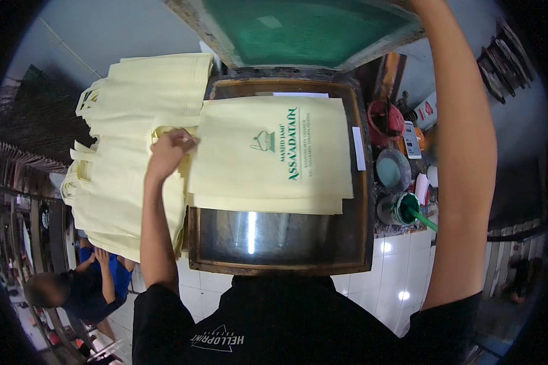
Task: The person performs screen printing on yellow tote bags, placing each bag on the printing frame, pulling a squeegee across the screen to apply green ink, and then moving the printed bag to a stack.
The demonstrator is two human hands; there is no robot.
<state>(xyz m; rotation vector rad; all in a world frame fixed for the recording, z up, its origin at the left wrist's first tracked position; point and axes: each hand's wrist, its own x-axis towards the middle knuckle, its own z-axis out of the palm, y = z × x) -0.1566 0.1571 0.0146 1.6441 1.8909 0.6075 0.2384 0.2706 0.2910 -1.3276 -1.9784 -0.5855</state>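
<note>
A cream cloth bag (237, 176) with a green printed emblem and lettering lies flat on a framed glass board (280, 243). At its left edge my left hand (172, 148) is closed, fingers pinched on the edge near the bag's handle. A silk-screen frame (316, 30) with green mesh is tilted up at the far side, above the board. My right arm (463, 152) stretches up along the right to the corner of that frame; the hand itself lies beyond the top edge of the picture.
Piles of cream bags (146, 85) lie left of the board. On the right stand an open jar of green ink (399, 210) with a green-handled tool, a bowl of pale liquid (391, 170), a red container (386, 121) and a phone (412, 140). Another person (91, 283) sits at lower left.
</note>
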